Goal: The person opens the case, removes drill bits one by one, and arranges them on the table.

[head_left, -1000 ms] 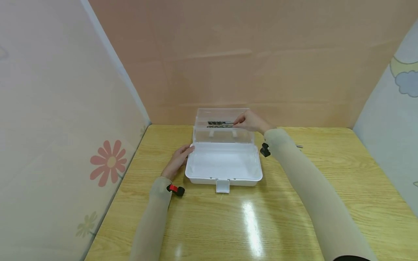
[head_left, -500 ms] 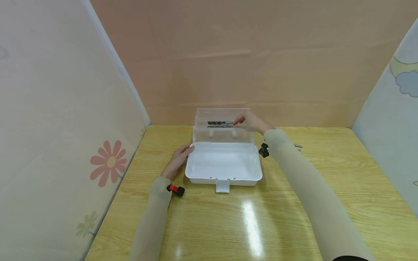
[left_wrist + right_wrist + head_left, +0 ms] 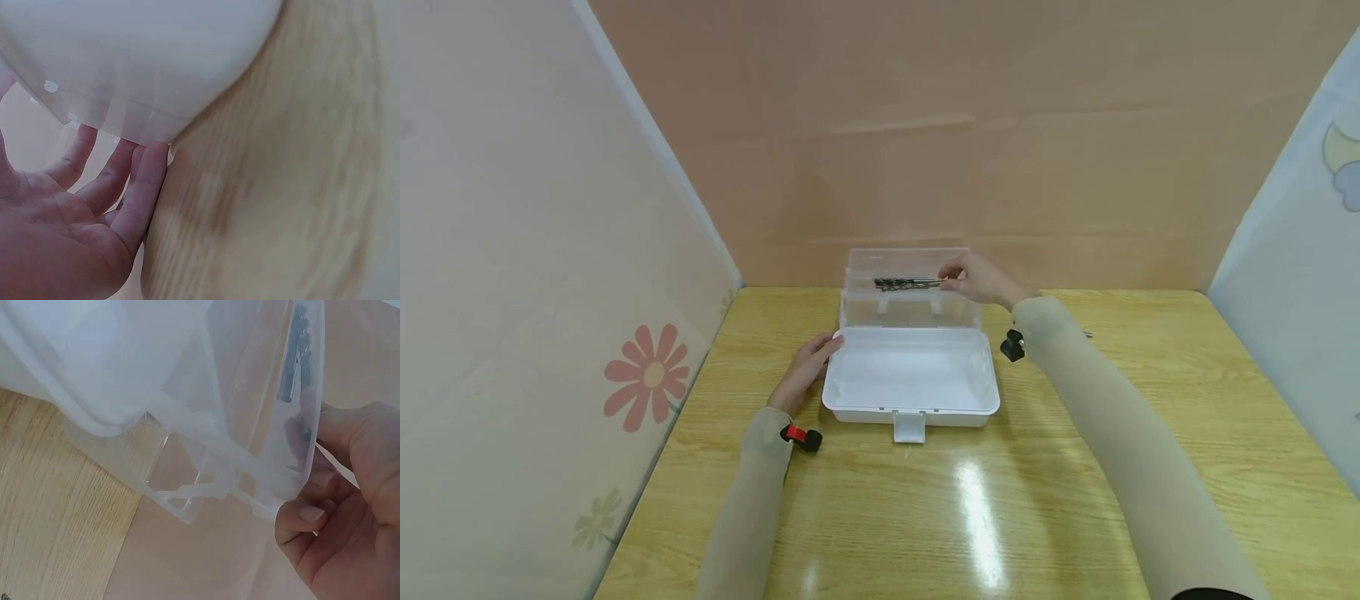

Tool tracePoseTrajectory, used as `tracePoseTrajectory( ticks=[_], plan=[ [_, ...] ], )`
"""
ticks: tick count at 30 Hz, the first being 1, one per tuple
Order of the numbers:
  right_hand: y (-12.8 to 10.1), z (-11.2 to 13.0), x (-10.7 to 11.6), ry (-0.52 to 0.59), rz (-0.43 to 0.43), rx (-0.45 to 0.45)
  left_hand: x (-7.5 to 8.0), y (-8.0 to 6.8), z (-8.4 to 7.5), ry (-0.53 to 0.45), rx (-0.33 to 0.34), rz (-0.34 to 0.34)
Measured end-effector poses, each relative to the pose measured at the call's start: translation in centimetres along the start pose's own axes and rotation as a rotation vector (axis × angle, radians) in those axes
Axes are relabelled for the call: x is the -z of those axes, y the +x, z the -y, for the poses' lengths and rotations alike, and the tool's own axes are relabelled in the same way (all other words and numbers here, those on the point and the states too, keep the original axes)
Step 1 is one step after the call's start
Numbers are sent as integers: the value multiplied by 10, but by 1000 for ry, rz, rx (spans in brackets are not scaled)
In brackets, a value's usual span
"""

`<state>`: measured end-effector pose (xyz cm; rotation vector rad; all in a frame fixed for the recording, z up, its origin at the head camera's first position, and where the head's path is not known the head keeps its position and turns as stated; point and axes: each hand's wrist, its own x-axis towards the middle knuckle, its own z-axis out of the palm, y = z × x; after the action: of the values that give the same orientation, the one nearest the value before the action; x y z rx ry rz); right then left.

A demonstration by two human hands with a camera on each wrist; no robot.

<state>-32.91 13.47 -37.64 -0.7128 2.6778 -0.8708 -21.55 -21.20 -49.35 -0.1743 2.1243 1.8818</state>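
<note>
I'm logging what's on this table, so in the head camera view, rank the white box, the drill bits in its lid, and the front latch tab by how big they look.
1. White box, by far the largest.
2. Drill bits, a long thin bundle that the right hand holds at one end.
3. Latch tab, shorter than the bits but wider; the bits sit farther from the camera, so this order is unsure.

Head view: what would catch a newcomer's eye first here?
The open white box at the middle of the wooden table, its clear lid standing up at the back. The right hand pinches dark drill bits at the lid's top, while the left hand rests against the box's left side.
</note>
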Motion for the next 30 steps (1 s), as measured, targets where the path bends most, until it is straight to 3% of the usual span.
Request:
tracePoseTrajectory(
  ticks=[18, 30],
  plan=[
    [-10, -16, 6, 21, -113, 50, -1, 5, 0, 12, 3, -5],
    [-22, -28, 11, 50, -168, 10, -2, 6, -2, 2, 18, -7]
  ],
)
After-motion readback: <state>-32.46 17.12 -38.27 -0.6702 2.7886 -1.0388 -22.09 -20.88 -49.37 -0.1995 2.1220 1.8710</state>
